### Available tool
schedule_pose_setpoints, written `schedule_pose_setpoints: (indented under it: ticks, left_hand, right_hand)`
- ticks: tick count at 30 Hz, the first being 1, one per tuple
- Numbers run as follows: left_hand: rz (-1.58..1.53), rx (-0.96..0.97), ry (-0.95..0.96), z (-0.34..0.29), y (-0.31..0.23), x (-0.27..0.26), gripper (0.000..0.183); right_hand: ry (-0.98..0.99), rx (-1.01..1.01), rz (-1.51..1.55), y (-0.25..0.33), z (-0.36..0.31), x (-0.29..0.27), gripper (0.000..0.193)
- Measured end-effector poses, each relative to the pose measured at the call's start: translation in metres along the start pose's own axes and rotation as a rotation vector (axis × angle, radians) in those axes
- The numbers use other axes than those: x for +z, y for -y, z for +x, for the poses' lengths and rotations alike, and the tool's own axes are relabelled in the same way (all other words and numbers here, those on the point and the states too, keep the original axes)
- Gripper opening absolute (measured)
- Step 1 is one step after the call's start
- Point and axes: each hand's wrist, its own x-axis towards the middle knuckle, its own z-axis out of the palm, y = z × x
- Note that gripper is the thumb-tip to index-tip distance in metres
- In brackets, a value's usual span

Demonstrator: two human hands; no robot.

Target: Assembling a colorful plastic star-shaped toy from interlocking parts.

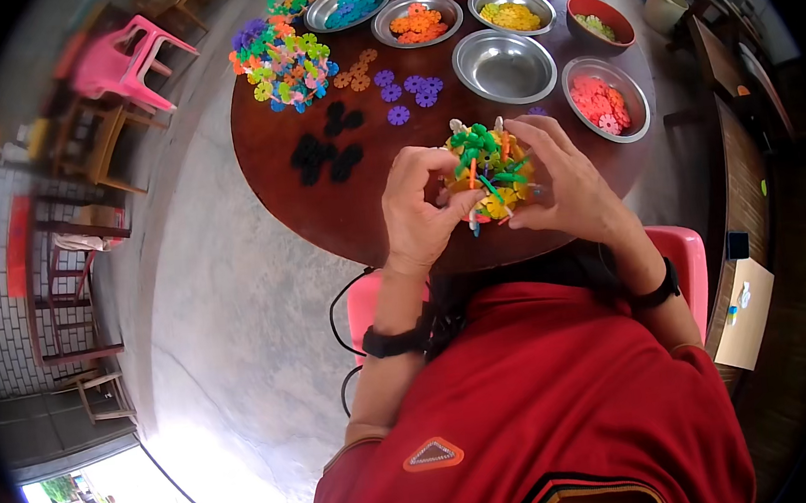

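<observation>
Between my two hands, near the front edge of the round brown table (293,204), is a rounded cluster of interlocking plastic flower discs (501,161) in green, yellow, orange and a little white and blue. My left hand (421,202) grips its left side, thumb and fingers bent in at the front. My right hand (569,179) curves around its right side, thumb at the lower edge and fingers over the top. Just left of my hands lie loose black discs (323,153). Beyond them are purple discs (423,92) and orange-brown discs (358,70).
Metal bowls hold blue discs (350,9), orange discs (419,24), yellow discs (511,17) and coral discs (601,105). A metal bowl (504,67) shows its bare inside. A red-brown bowl (624,36) holds pale green discs. Finished-looking disc balls (291,70) stand at the far left. A pink chair (133,64) is on the floor.
</observation>
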Motion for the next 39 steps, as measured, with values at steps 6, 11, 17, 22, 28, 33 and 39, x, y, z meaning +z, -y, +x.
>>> schedule_pose_setpoints:
  ticks: [6,11,17,22,28,33,39]
  left_hand:
    - [0.164,0.145,-0.331,0.010,-0.025,0.004,0.094]
    - [0.104,0.131,-0.145,0.011,-0.015,0.008,0.084]
    - [0.127,0.154,-0.131,0.010,-0.013,0.011,0.071]
    - [0.194,0.164,-0.155,0.008,-0.023,0.014,0.067]
    - [0.099,0.133,-0.195,0.009,-0.019,0.010,0.057]
    - [-0.011,0.098,-0.209,0.009,-0.013,0.007,0.063]
    - [0.017,0.073,-0.241,0.008,-0.014,0.005,0.072]
  right_hand:
    - [0.000,-0.163,-0.171,0.004,0.005,0.005,0.099]
    - [-0.020,-0.197,-0.123,-0.003,0.011,0.008,0.092]
    - [-0.009,-0.177,-0.135,-0.001,0.015,0.013,0.085]
    - [-0.016,-0.214,-0.189,0.000,0.018,0.012,0.083]
    - [-0.024,-0.224,-0.216,0.004,0.026,0.019,0.085]
    - [-0.021,-0.177,-0.135,0.000,0.021,0.008,0.092]
    - [0.092,-0.044,-0.146,-0.014,0.005,-0.017,0.104]
